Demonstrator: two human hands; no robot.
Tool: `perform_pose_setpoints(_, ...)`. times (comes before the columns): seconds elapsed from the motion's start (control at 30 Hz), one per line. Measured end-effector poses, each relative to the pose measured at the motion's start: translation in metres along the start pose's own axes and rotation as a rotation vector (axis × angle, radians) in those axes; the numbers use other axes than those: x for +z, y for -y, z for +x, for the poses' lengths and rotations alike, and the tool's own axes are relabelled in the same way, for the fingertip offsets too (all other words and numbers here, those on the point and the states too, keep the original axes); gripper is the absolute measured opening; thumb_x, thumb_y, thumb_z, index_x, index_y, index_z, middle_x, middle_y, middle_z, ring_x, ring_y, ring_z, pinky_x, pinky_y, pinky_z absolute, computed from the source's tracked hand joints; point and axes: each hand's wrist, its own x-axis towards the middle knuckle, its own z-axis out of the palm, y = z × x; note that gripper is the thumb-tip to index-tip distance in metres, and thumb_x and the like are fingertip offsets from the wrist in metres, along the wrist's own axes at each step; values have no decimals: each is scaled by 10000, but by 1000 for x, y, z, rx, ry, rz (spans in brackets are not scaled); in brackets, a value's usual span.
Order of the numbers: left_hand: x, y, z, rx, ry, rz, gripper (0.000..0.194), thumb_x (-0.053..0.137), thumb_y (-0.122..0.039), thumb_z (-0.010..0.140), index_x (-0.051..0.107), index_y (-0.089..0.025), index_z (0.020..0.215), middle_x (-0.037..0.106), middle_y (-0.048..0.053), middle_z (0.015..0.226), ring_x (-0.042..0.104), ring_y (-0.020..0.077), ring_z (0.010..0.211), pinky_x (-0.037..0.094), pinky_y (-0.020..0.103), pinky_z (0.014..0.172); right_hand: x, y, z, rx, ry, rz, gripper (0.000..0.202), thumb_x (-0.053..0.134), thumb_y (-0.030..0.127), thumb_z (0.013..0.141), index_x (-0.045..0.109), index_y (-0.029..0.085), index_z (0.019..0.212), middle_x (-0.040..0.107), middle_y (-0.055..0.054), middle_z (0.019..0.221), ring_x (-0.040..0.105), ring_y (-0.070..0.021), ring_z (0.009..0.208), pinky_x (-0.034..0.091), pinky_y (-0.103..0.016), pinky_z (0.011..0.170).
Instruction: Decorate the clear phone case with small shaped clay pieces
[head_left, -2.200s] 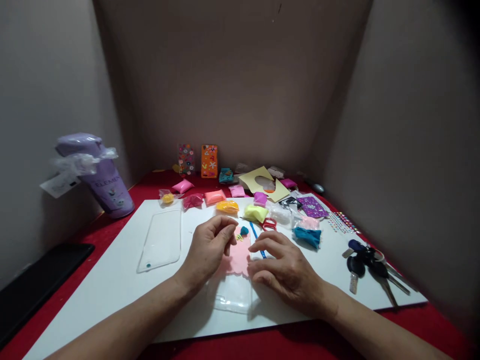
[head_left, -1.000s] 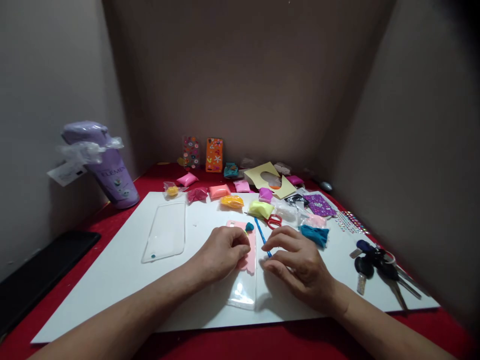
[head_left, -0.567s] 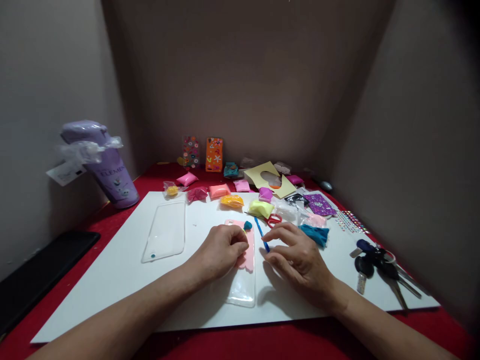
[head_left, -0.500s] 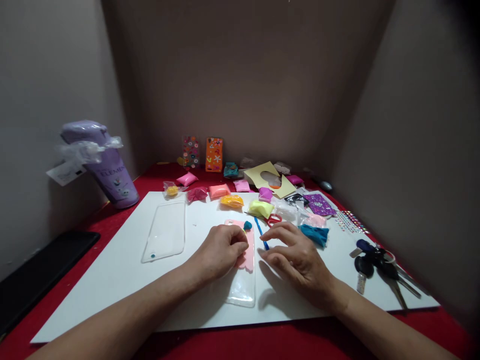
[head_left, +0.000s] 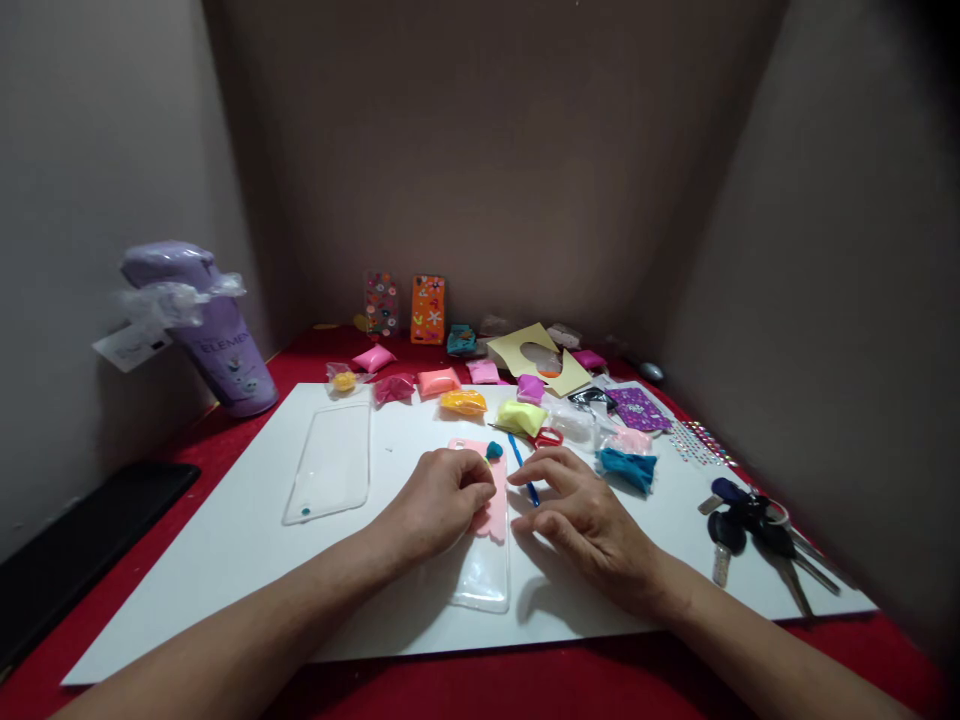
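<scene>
A clear phone case (head_left: 481, 585) lies on the white board, its upper part covered by pink clay (head_left: 493, 520) with a wavy lower edge. Near its top sits a small teal piece (head_left: 494, 451). My left hand (head_left: 450, 500) is over the case's left side, thumb and fingertips pinched together; whatever is between them is hidden. Just right of the case, my right hand (head_left: 581, 510) hovers with fingers apart and holds nothing. A blue tool (head_left: 523, 468) lies on the board by its fingertips, partly behind them.
Another clear case (head_left: 332, 462) lies at left. Clay packets, such as the yellow one (head_left: 521, 417), line the back beside red scissors (head_left: 548, 437). Keys (head_left: 750, 520) and rhinestones (head_left: 701, 442) are at right. A purple tumbler (head_left: 225, 350) and a black phone-like slab (head_left: 90, 540) stand and lie at left.
My right hand has shifted slightly left, closer to the case's right edge. My left hand has stayed in nearly the same place, still pinched.
</scene>
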Motion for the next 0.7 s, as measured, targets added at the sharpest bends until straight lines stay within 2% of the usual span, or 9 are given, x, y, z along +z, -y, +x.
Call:
perform_pose_setpoints(0.13, 0, 0, 0, -1, 0, 1, 126, 490, -131, 697, 537, -175, 589, 547, -26, 483, 514, 113, 453, 393, 236, 475, -1, 2, 0, -10, -27, 52, 496, 321, 374, 964, 701, 220, 684, 616, -63, 1007, 483, -234, 1026, 406, -458, 889)
perform_pose_setpoints(0.27, 0, 1, 0, -8, 2, 6, 120, 489, -130, 697, 541, -174, 598, 542, -27, 484, 504, 109, 447, 389, 233, 470, -2, 3, 1, 4, 22, 41, 385, 389, 339, 945, 712, 227, 768, 607, -62, 1029, 470, -234, 1038, 401, -450, 905)
perform_pose_setpoints(0.4, 0, 1, 1, 1, -3, 15, 124, 491, -132, 700, 540, -172, 594, 538, -26, 481, 502, 108, 452, 389, 232, 475, -2, 3, 1, -7, 25, 63, 411, 385, 288, 943, 689, 215, 677, 607, -58, 1018, 476, -229, 1029, 402, -451, 906)
perform_pose_setpoints(0.6, 0, 2, 0, 3, 1, 25, 120, 489, -141, 706, 556, -167, 611, 550, -20, 491, 507, 107, 456, 391, 229, 477, -2, 5, 1, -1, 42, 29, 373, 388, 294, 943, 706, 218, 763, 600, -59, 1019, 481, -223, 1011, 404, -443, 899)
perform_pose_setpoints(0.7, 0, 2, 1, -8, 4, 33, 116, 486, -139, 705, 551, -166, 612, 547, -21, 493, 513, 106, 456, 394, 226, 478, -2, 5, 2, -19, 71, 50, 394, 379, 304, 949, 705, 221, 744, 604, -55, 1015, 474, -220, 1026, 395, -437, 910)
